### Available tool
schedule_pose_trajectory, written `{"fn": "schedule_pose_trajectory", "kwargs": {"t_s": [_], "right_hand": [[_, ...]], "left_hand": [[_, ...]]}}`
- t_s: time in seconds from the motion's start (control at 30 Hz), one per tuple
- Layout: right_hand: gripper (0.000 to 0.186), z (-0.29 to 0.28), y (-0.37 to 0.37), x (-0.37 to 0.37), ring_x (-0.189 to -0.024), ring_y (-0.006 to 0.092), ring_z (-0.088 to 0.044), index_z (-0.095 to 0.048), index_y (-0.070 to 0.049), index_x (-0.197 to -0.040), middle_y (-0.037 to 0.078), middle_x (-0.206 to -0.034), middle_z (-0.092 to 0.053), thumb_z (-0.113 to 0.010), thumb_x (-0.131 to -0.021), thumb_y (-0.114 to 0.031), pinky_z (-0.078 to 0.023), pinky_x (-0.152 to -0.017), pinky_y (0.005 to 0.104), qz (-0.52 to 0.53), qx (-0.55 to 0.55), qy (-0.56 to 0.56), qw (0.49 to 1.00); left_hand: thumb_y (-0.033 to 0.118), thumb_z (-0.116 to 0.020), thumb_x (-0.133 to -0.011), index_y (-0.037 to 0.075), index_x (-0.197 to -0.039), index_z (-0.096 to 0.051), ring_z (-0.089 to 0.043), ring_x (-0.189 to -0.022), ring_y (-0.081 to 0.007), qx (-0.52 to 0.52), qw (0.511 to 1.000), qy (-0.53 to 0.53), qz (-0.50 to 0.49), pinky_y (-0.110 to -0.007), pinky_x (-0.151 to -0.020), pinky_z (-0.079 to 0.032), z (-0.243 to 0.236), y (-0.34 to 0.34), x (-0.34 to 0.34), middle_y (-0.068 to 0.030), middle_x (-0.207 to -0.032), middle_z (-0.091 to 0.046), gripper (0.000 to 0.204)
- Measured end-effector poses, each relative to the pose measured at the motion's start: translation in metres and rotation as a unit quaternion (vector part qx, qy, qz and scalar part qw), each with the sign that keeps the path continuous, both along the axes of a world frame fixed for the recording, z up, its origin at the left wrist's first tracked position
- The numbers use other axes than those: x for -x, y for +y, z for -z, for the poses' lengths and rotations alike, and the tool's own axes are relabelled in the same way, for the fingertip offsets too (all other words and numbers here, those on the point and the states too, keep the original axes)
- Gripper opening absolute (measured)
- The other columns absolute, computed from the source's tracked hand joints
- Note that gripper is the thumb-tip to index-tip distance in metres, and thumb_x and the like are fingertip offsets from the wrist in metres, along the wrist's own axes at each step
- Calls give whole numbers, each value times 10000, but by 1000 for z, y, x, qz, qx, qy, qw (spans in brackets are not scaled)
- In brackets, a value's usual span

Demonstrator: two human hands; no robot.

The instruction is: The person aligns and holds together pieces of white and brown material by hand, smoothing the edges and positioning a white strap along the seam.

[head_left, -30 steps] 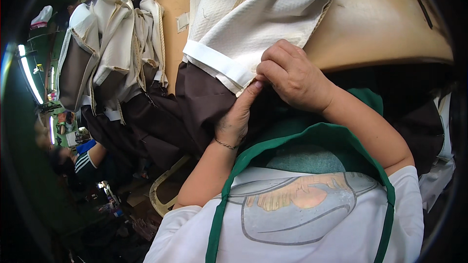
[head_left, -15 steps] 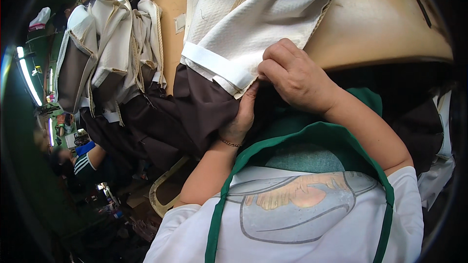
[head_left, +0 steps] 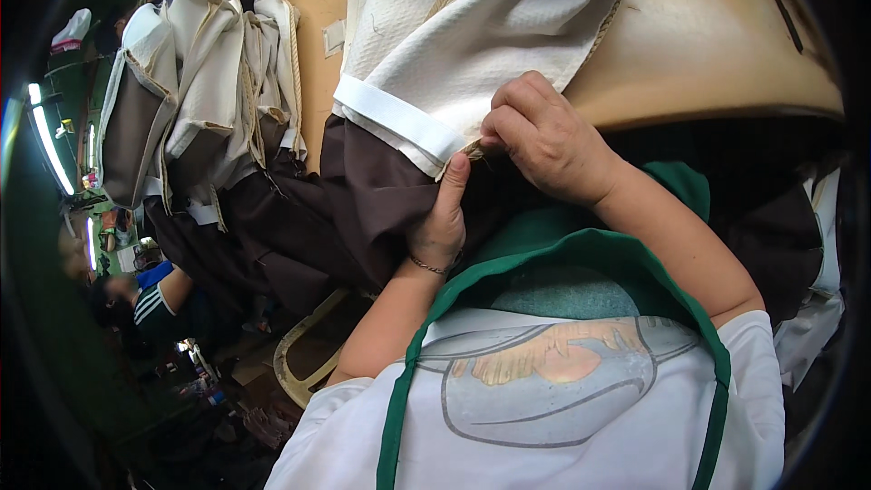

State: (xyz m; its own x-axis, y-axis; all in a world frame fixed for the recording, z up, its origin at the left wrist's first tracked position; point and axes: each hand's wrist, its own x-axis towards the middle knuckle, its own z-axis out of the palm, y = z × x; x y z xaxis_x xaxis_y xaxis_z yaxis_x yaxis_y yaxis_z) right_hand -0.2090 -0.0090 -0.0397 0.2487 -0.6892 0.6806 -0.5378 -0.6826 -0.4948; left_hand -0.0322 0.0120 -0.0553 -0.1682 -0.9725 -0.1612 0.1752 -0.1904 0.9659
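From afar, I'd ease the cream cloth's point(head_left: 435, 45) seam corner point(head_left: 473, 149) taut over the tan table's point(head_left: 708, 45) near side, right hand point(head_left: 552, 143) pinching its edge, left hand point(head_left: 442, 216) thumbing it, hidden fingers' grip I cannot tell.

"What did the person wear?"

"A green apron point(head_left: 567, 243), its narrow straps point(head_left: 396, 419) running over a white shirt point(head_left: 581, 470)."

"Did it bear any marking?"

"A grey, dark-outlined print point(head_left: 544, 417) with a peach patch lay between the apron's straps."

"Sleeves point(head_left: 758, 358)?"

"White and short, outside those straps. A chain bracelet point(head_left: 428, 266) ringed the left wrist point(head_left: 439, 249), left of the apron."
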Motion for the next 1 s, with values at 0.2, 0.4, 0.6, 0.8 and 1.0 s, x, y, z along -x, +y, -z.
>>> {"fn": "schedule_pose_trajectory", "kwargs": {"t_s": [0.2, 0.4, 0.6, 0.8, 1.0], "right_hand": [[118, 5, 0, 0, -802, 247, -465, -504, -65, -737, 78, -818, -458, -591, -713, -140, -432, -709, 331, -3, -5, 2, 1000], [104, 7, -2, -3, -816, 249, -472, -515, -61, -756, 77, -832, -470, -588, -707, -116, -438, -715, 335, -13, 22, -14, 1000], [90, 4, -2, -3, -806, 258, -480, -515, -48, -770, 83, -835, -475, -569, -700, -63, -437, -722, 335, -28, 8, -50, 998], [98, 0, -2, -1, -813, 261, -488, -521, -42, -779, 87, -835, -482, -565, -692, -42, -438, -728, 338, -43, -4, -45, 998], [110, 4, -1, -1, -830, 261, -492, -524, -46, -781, 87, -840, -485, -573, -683, -54, -442, -735, 336, -34, 4, -25, 999]], "left_hand": [[158, -582, -862, -6, -1055, -574, -553, -942, -183, 211, 941, -263, -5, -289, -844, -416, -25, 2, 3, -80, -1020, -597, 254], [151, -616, -837, 3, -1030, -596, -581, -897, -186, 247, 918, -303, 72, -289, -817, -442, -34, -14, -4, -84, -980, -619, 245], [116, -590, -849, 9, -1051, -602, -555, -952, -148, 87, 975, -167, 114, -266, -859, -420, -48, -18, 11, -62, -1027, -605, 229], [101, -553, -870, 7, -1075, -587, -544, -981, -148, 119, 969, -179, 119, -261, -877, -412, -36, -17, 8, -67, -1049, -596, 228], [90, -540, -872, 0, -1095, -573, -536, -1005, -155, 124, 971, -171, 110, -275, -905, -399, -32, -15, 9, -70, -1075, -585, 242]]}}
